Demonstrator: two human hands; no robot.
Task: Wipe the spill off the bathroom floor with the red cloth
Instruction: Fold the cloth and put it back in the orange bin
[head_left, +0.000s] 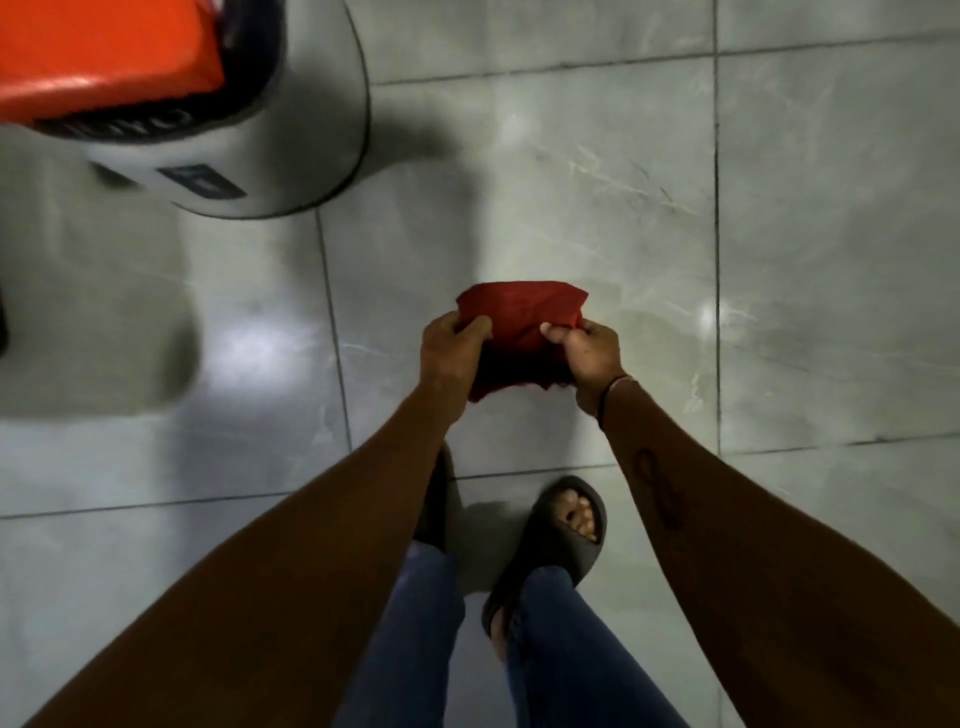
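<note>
Both forearms reach down over the slippered feet, holding the red cloth (521, 322) above the tiled floor (810, 260).

Left hand (453, 349) and right hand (589, 352) pinch its opposite edges, seemingly bunching it into a wiping pad; no spill clearly visible.

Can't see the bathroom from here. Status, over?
Left hand and right hand both gripping red cloth, held above floor. No wiping yet. White bucket far left, clear of path.
</note>
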